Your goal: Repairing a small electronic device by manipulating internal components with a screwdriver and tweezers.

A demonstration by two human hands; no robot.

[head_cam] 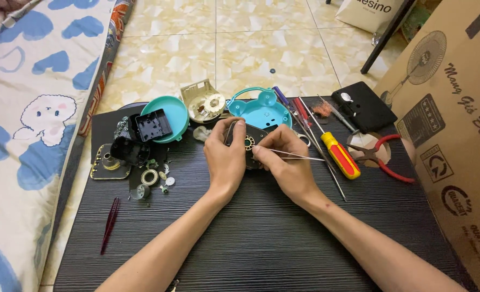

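From the head cam, the person's left hand (pixel 224 159) is clamped around a small black plastic mechanism block with a brass-coloured gear (pixel 246 144), held just above the middle of the dark wood-grain table (pixel 261 243), while the right hand (pixel 286 162) pinches a pair of thin silver tweezers (pixel 296 156) with the tips right at the gear. Honestly the risk looks like a slip: a tiny part could ping off the tweezers and vanish among the loose rings and cogs (pixel 154 181) near the left edge, or roll off onto the tiled floor (pixel 218 48). The far edge is crowded too, with a teal plastic clock shell (pixel 261 111), a yellow-and-red handled screwdriver (pixel 340 156) and red-handled pliers (pixel 388 159). A cartoon-print blanket (pixel 29 124) lies left, a cardboard box (pixel 456 135) right.
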